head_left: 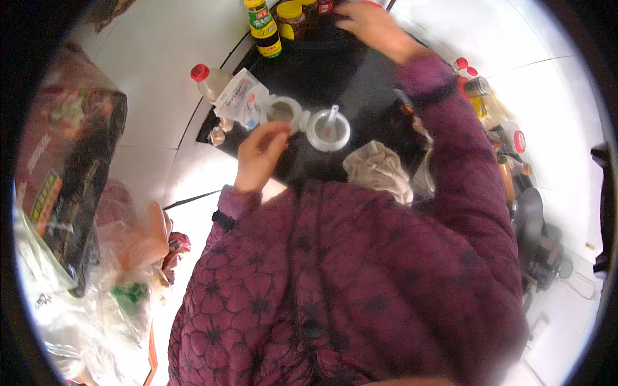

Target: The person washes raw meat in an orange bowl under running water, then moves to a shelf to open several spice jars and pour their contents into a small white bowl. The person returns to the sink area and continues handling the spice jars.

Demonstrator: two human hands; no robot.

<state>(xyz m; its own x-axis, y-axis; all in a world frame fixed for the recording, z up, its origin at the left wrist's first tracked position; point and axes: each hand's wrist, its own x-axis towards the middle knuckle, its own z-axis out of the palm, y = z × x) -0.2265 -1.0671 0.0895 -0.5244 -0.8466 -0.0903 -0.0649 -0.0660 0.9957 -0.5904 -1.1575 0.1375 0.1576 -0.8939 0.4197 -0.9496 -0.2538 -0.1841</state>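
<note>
My left hand (261, 154) hovers with loosely curled fingers beside a small white-rimmed round container (281, 110); I see nothing held in it. Right of that container is a second white-rimmed one (328, 147), joined or touching at the rim, with a pale spoon (333, 114) standing in it. My right hand (373, 29) stretches to the far edge of the black surface, its fingers apart near a small red jar (325, 6). Left of this jar stand a yellow-lidded jar (290, 11) and a yellow-capped sauce bottle (262, 29).
A white printed bag (243, 100) and red-capped bottle (209, 82) stand left of the containers. A crumpled cloth (378, 168) lies on the black surface (315, 74). Several bottles, one red-capped jar (512, 138) among them, line the right. Plastic bags (96, 321) and a dark box (71, 154) fill the left.
</note>
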